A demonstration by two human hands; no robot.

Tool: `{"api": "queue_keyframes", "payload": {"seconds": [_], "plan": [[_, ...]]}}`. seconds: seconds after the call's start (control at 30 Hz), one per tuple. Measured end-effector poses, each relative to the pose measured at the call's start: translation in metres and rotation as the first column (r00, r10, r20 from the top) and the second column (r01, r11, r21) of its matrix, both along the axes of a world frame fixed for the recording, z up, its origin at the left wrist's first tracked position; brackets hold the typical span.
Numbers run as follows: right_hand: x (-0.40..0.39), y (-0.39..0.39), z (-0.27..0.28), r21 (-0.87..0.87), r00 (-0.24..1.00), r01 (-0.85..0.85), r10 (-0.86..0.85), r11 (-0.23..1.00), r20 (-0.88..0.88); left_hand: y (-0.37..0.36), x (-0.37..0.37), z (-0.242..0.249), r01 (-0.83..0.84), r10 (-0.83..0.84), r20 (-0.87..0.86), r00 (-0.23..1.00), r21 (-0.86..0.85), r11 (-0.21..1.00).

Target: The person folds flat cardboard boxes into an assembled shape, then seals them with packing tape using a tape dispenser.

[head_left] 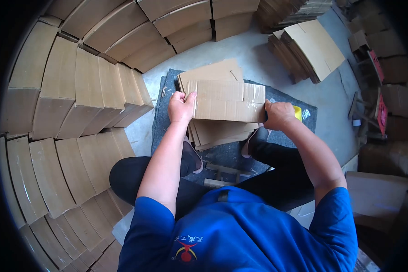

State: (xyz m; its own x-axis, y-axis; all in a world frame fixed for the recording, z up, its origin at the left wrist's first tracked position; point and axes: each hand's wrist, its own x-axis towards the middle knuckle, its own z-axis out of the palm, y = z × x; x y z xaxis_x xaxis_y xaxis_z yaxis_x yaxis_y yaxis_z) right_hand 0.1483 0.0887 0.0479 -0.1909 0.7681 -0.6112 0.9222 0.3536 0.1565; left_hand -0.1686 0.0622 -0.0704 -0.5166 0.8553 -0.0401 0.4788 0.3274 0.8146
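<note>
A folded cardboard box (222, 100) lies across in front of me, with shiny clear tape at both ends. My left hand (182, 108) is closed around its left end, thumb on top. At the right end, my right hand (279, 115) has its fingers curled against the box's edge. Just beyond that hand a yellow object (298, 113) shows, partly covered by it. Beneath the box is a stack of flat cardboard sheets (220, 131), which sticks out on the far and near sides.
A dark mat (165, 129) covers the floor under the stack, between my feet. Rows of cardboard boxes (59, 86) are piled along the left and far side. Another cardboard stack (315, 50) stands at the far right. A low wooden frame (226, 171) is close to my legs.
</note>
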Motion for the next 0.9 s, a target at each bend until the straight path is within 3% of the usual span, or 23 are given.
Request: {"api": "queue_keyframes", "payload": {"seconds": [0.03,0.17,0.27,0.33,0.37,0.4,0.43,0.47,0.5,0.57,0.67,0.73,0.83,0.9], "plan": [[0.001,0.003,-0.001,0.019,1.0,-0.012,0.012,1.0,0.007,0.001,0.002,0.006,-0.005,0.003,-0.072,0.997,-0.028,1.0],[0.025,0.007,0.015,0.02,0.996,-0.015,0.013,1.0,0.083,-0.003,0.012,0.008,-0.031,0.034,-0.079,0.996,0.042,0.999],[0.042,0.005,0.066,0.103,0.986,0.116,-0.127,0.988,0.105,-0.005,0.01,0.013,-0.068,0.073,0.035,0.997,-0.129,0.989],[0.048,-0.003,0.111,0.153,0.978,0.2,-0.205,0.968,0.019,-0.015,0.024,0.043,-0.134,0.163,-0.201,0.966,0.148,0.98],[0.053,-0.008,0.128,0.172,0.973,0.231,-0.223,0.958,-0.064,-0.018,0.028,0.054,-0.057,0.121,-0.227,0.966,0.271,0.961],[0.06,-0.012,0.138,0.155,0.953,0.268,-0.238,0.951,-0.19,-0.022,0.036,0.068,0.015,0.01,-0.091,0.996,0.27,0.963],[0.064,-0.017,0.146,0.162,0.956,0.261,-0.232,0.952,-0.18,-0.026,0.048,0.077,0.085,-0.102,0.046,0.994,0.279,0.957],[0.066,-0.021,0.153,0.07,0.867,0.33,-0.273,0.942,-0.416,-0.027,0.061,0.075,0.163,-0.217,0.334,0.917,0.182,0.97],[0.065,-0.026,0.158,-0.04,0.719,0.369,-0.312,0.929,-0.622,-0.037,0.078,0.107,0.259,-0.198,0.709,0.677,0.022,0.966],[0.057,-0.035,0.162,-0.147,0.599,0.307,-0.311,0.94,-0.738,-0.052,0.103,0.128,0.365,-0.242,0.888,0.392,0.091,0.927],[0.038,-0.044,0.159,-0.199,0.55,0.222,-0.291,0.955,-0.783,-0.064,0.114,0.143,0.384,-0.199,0.98,-0.006,0.186,0.905],[0.031,-0.048,0.153,-0.242,0.53,0.182,-0.303,0.953,-0.792,-0.069,0.111,0.141,0.35,-0.192,0.98,-0.059,0.2,0.915],[0.028,-0.05,0.144,-0.241,0.528,0.144,-0.28,0.96,-0.802,-0.073,0.1,0.135,0.397,-0.195,0.981,0.007,0.176,0.901],[0.026,-0.051,0.14,-0.248,0.524,0.118,-0.272,0.962,-0.807,-0.074,0.093,0.125,0.404,-0.135,0.97,-0.201,0.208,0.891]]}}
